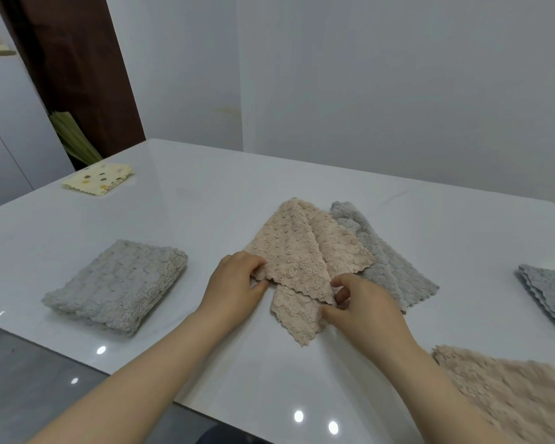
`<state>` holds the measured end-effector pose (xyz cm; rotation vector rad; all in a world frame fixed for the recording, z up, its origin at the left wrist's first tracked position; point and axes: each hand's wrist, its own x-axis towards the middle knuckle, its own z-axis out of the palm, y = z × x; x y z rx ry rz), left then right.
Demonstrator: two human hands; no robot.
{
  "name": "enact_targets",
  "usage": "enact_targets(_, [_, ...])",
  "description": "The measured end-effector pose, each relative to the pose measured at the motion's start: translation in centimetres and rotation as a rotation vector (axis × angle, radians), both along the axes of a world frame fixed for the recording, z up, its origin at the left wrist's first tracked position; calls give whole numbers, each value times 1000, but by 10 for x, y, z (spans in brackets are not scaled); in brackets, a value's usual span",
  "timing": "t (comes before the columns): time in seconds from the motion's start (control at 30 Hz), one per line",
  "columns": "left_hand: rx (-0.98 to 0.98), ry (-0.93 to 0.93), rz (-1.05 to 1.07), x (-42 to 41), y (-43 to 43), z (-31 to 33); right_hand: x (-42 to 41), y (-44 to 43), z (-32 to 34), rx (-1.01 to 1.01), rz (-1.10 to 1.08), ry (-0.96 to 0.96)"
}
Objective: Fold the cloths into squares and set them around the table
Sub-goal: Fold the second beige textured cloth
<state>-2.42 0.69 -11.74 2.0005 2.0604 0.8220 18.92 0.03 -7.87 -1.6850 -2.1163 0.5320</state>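
Mid-way on the white table (205, 193): beige cloth (302, 261), half folded, long axis near to far, narrow tip pointing away, right side overlapping a grey cloth (391, 267). Pinched at its left edge by curled left hand (234, 283), at near right fold by curled right hand (362, 309)

Forearms (148, 373) show bare to the frame's edge — left hand (234, 283) and right hand (362, 310) likewise.

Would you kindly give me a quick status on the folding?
Left hand and right hand both pinching beige cloth, part folded, not yet square. Middle grey cloth partly under it, might drag.
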Motion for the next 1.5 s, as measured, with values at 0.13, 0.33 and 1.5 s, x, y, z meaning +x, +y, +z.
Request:
enact_targets(0.13, [17,7,30,0,5,0,2,6,0,15,-5,-34])
enact_targets(0.33, [127,-15,56,-2,-5,10,2,7,8,109,4,119])
enact_targets(1.5, [273,-1025,36,-12,-71,188,-9,-34,166,43,286,1103])
